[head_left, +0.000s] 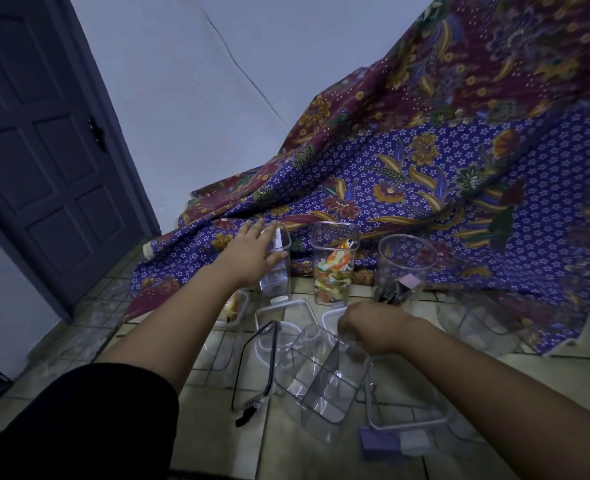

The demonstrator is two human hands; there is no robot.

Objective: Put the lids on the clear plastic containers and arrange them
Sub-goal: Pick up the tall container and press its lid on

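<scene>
Floor tiles (286, 441) nearest us hold a divided container (318, 382), tilted; our right hand (366, 327) pinches its rim. Loose lids (276, 313) lie just behind. Farther, our left hand (255, 252) lies open over a tall container (278, 271). Advice: seat that lid square, press corners evenly, steady the base.

A floral batik cloth (425, 161) drapes onto the tiled floor (217, 427) beside a dark door (44, 150).
</scene>
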